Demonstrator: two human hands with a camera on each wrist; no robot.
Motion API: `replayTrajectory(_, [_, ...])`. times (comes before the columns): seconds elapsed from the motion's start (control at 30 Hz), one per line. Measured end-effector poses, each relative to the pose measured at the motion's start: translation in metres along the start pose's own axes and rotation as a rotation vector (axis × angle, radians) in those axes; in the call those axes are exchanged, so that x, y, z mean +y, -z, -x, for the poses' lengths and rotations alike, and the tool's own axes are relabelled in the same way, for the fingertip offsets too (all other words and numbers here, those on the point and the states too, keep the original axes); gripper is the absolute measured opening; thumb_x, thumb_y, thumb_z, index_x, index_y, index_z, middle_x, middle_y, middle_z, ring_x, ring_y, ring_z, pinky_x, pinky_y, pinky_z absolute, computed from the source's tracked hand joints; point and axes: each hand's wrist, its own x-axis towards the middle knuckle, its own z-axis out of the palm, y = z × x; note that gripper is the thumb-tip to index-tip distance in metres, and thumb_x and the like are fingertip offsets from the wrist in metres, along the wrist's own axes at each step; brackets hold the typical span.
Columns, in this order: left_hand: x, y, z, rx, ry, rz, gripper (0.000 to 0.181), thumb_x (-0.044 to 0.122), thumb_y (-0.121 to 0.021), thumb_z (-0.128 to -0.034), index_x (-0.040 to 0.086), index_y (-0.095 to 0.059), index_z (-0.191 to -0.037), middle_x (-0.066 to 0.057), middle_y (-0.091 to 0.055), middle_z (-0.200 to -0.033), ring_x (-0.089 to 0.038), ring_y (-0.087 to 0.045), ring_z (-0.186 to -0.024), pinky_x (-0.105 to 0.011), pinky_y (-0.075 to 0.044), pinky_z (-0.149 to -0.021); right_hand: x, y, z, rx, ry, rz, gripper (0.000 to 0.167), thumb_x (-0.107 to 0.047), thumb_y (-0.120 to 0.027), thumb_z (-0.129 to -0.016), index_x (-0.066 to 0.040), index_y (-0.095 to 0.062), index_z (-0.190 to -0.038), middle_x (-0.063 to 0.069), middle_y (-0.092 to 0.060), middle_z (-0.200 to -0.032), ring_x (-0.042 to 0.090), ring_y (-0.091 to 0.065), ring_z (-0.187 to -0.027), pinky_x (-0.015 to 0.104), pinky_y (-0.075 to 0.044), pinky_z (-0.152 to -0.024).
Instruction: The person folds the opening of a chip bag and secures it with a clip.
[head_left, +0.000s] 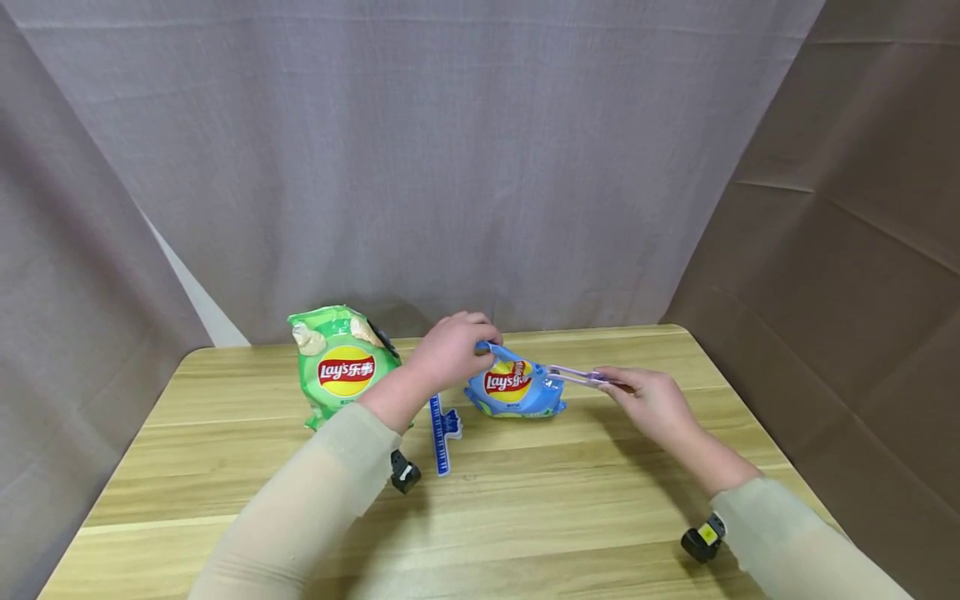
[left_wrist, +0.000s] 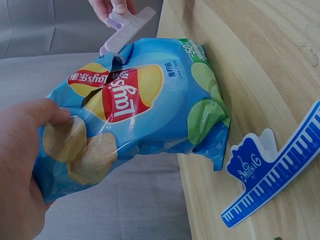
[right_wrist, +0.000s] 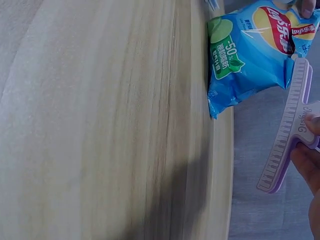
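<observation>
A blue Lay's chip bag (head_left: 517,392) rests on the table, its upper part folded over. My left hand (head_left: 455,348) pinches the bag's top corner between thumb and fingers, clearest in the left wrist view. On the other side, my right hand (head_left: 651,402) pinches the handle of a light purple bag clip (right_wrist: 287,135) printed with piano keys. One end of that clip meets the folded edge of the blue bag; whether its jaws hold the bag I cannot tell. A blue bag clip (left_wrist: 270,175) with a piano-key pattern lies on the table near the bag.
At the left a green Lay's chip bag (head_left: 347,383) stands on the table, with a dark clip (head_left: 382,337) along its upper right edge. The wooden table (head_left: 510,517) ends at a grey curtain (head_left: 480,167) behind and a brown one (head_left: 847,250) on the right.
</observation>
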Motion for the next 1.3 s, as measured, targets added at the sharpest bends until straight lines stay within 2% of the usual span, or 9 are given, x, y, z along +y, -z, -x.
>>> replayTrajectory(0.23, [-0.001,-0.001,0.000,0.005,-0.008,-0.018,0.019,0.026,-0.068,-0.0925,0.022,-0.072,-0.111,0.008,-0.063,-0.110,-0.014,-0.055,-0.106,-0.035,-0.044,-0.099,0.000,0.001,-0.005,-0.084,-0.070,-0.070,0.022,-0.014,-0.074,-0.090,-0.008,-0.076,-0.110,0.009,-0.075,-0.096,0.015,-0.065,-0.075,0.029,-0.053,-0.061])
replayTrajectory(0.47, [0.000,-0.002,-0.001,-0.001,0.006,-0.020,0.021,0.027,-0.068,-0.0930,0.023,-0.072,-0.113,0.009,-0.063,-0.112,-0.013,-0.054,-0.106,-0.035,-0.043,-0.100,-0.002,0.001,-0.011,-0.136,-0.107,-0.102,0.024,-0.016,-0.071,-0.092,-0.007,-0.074,-0.114,0.010,-0.075,-0.099,0.015,-0.063,-0.074,0.026,-0.051,-0.059])
replayTrajectory(0.83, [-0.001,-0.003,-0.001,0.006,-0.010,-0.028,0.021,0.027,-0.067,-0.0938,0.023,-0.072,-0.114,0.010,-0.065,-0.113,-0.012,-0.054,-0.104,-0.035,-0.044,-0.098,-0.006,-0.002,-0.020,-0.129,-0.069,-0.116,0.022,-0.014,-0.072,-0.091,-0.007,-0.075,-0.112,0.009,-0.075,-0.095,0.013,-0.061,-0.071,0.025,-0.051,-0.058])
replayTrajectory(1.1, [-0.002,-0.004,-0.001,0.065,-0.091,-0.043,0.017,0.022,-0.068,-0.0923,0.020,-0.072,-0.108,0.009,-0.069,-0.105,-0.013,-0.056,-0.094,-0.036,-0.045,-0.093,-0.011,-0.005,-0.021,-0.100,-0.060,-0.134,0.021,-0.014,-0.074,-0.090,-0.007,-0.076,-0.110,0.009,-0.075,-0.096,0.012,-0.061,-0.071,0.025,-0.050,-0.058])
replayTrajectory(1.3, [-0.001,-0.004,-0.001,0.053,-0.082,-0.041,0.018,0.024,-0.067,-0.0930,0.021,-0.072,-0.110,0.010,-0.070,-0.108,-0.012,-0.056,-0.096,-0.035,-0.044,-0.095,-0.015,-0.006,-0.023,-0.120,-0.076,-0.125,0.022,-0.016,-0.073,-0.091,-0.009,-0.076,-0.111,0.008,-0.075,-0.098,0.013,-0.063,-0.073,0.026,-0.051,-0.059])
